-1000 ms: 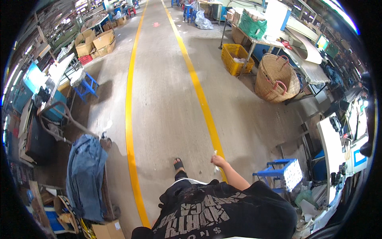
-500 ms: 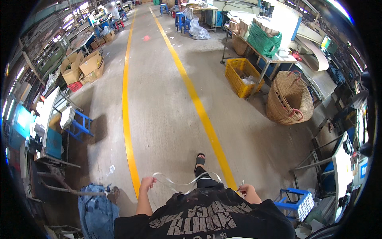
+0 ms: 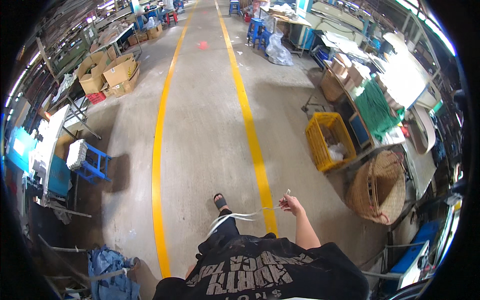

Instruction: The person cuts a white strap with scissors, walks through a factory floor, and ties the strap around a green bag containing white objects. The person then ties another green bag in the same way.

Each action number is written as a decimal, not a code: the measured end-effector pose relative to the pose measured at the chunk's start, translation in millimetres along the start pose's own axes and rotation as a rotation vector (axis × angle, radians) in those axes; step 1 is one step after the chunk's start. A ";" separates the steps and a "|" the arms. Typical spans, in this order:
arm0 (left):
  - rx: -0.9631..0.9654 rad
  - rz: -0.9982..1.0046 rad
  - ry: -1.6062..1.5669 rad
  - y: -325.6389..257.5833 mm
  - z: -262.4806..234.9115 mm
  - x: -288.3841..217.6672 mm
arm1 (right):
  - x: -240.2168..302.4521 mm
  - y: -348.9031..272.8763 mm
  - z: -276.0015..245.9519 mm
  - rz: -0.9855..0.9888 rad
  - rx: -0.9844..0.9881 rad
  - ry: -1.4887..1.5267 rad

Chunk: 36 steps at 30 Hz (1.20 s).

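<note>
My right hand (image 3: pixel 291 204) is out in front of my body on the right, fingers closed in a pinch. A long, thin white strap (image 3: pixel 240 216) trails leftward from it in a loose curve, ending near my dark trousers. A small pale tip, perhaps the strap's end, pokes up above my fingers; I cannot make out what it is. My left hand is hidden behind my black shirt (image 3: pixel 260 267), and only a sliver of that arm shows at the shirt's left side. One sandalled foot (image 3: pixel 220 201) is forward on the grey floor.
Two yellow lines (image 3: pixel 252 135) edge the walkway. On the right are a yellow crate (image 3: pixel 320 145), a wicker basket (image 3: pixel 365 195) and a table with green netting (image 3: pixel 377 107). On the left stand a blue stool (image 3: pixel 95 162), cardboard boxes (image 3: pixel 120 70) and draped blue cloth (image 3: pixel 112 275).
I have moved forward along the walkway, and the other foot is in front. My right hand has swung forward and up with the strap. My left hand has dropped out of sight.
</note>
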State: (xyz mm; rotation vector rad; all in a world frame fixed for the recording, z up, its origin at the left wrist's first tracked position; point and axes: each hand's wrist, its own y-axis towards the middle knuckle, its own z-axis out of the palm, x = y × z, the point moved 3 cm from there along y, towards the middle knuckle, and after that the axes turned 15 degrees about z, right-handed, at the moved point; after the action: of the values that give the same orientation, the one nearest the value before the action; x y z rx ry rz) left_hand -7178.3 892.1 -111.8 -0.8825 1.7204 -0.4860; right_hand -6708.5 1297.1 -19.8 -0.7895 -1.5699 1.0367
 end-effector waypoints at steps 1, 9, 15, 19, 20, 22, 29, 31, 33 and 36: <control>0.000 -0.022 0.013 15.3 -4.8 -22.0 | 32.9 15.0 11.4 0.007 0.006 0.009; 0.054 0.062 0.246 248.2 -105.0 -231.6 | 177.9 147.5 61.0 0.354 -0.003 -0.246; -0.067 0.273 -0.116 490.4 -218.9 -504.2 | 295.3 218.7 76.2 0.421 -0.078 0.045; -0.245 0.455 0.162 596.7 -263.4 -675.5 | 408.8 260.6 76.9 0.241 -0.098 -0.044; -0.253 0.390 -0.059 615.9 -266.4 -700.7 | 447.6 273.0 76.7 0.019 -0.093 -0.096; -0.292 0.256 -0.616 644.6 -266.5 -741.5 | 519.9 310.5 76.9 0.150 0.001 -0.041; -0.233 0.318 -1.321 715.4 -293.0 -891.4 | 863.8 445.0 121.8 0.251 -0.048 -0.274; -0.258 0.345 -1.364 743.9 -311.0 -924.9 | 965.2 464.9 152.9 0.131 -0.079 -0.341; -0.327 0.319 -1.408 787.1 -330.3 -948.0 | 1053.4 485.3 188.2 0.030 -0.036 -0.283; -0.330 0.349 -1.402 873.4 -361.8 -980.2 | 1153.7 520.9 234.8 -0.025 -0.003 -0.201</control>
State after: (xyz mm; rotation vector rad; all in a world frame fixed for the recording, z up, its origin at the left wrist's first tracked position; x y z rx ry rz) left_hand -7663.1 2158.2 16.9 -0.7851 0.5871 0.5950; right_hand -7218.6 2478.8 -51.3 -0.6831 -1.7465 1.1237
